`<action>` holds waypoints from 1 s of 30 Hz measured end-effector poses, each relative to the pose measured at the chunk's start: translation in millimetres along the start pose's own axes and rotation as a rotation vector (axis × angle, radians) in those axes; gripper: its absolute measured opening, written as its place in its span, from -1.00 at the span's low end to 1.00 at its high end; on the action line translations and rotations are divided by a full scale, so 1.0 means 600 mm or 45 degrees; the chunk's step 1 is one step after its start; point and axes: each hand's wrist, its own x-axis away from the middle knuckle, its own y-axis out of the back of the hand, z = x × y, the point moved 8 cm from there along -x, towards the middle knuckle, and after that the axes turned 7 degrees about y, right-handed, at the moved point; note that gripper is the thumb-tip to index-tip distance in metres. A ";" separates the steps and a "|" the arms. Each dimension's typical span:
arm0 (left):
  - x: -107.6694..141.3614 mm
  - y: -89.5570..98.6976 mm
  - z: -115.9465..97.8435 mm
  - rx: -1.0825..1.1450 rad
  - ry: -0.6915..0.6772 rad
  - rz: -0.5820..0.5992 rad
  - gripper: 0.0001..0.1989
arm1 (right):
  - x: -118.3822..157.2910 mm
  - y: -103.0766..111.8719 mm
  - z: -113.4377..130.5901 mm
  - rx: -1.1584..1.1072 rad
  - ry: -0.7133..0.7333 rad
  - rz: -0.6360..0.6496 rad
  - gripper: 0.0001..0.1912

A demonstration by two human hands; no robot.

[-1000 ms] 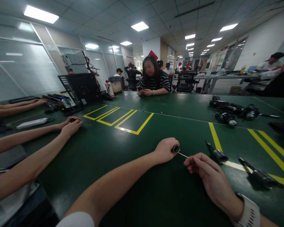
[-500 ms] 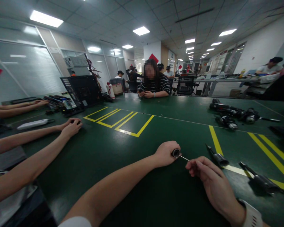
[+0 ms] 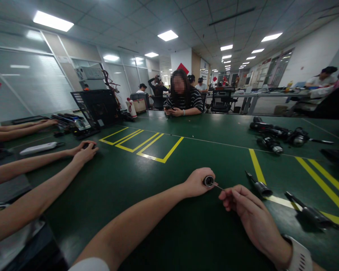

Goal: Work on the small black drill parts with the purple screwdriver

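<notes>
My left hand [image 3: 196,183] is wrapped round a dark hollow cylindrical part [image 3: 205,183], its round open end facing me. My right hand [image 3: 250,212] pinches a thin metal rod [image 3: 219,187] between thumb and fingers. The rod's far tip reaches the mouth of the hollow part; how deep it goes I cannot tell. To the right of my right hand lie two dark tapered metal parts with cup-shaped ends, one nearer [image 3: 313,213] and one farther [image 3: 260,186].
Yellow tape [image 3: 172,151] marks the green table [image 3: 124,180]. Dark tools [image 3: 284,135] lie at the back right. Left of me are a co-worker's hands [image 3: 86,150], a white device [image 3: 38,148] and a black computer case [image 3: 97,107]. A person [image 3: 183,98] sits opposite.
The rod's tip has moved from beside the rim to the mouth of the hollow part. My right hand has shifted slightly left, and the part's opening has turned a little more towards me.
</notes>
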 end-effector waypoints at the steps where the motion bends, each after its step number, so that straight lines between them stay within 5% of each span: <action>1: 0.000 0.000 -0.001 0.016 -0.014 -0.009 -0.82 | 0.000 0.000 0.000 -0.008 -0.003 -0.001 -0.79; 18: -0.001 -0.001 0.016 -0.143 0.103 -0.060 -0.86 | 0.000 0.004 0.004 0.037 0.042 -0.050 -0.79; 30: 0.003 -0.002 0.004 -0.224 0.032 -0.028 -0.86 | 0.003 0.004 0.002 0.129 0.037 -0.065 -0.75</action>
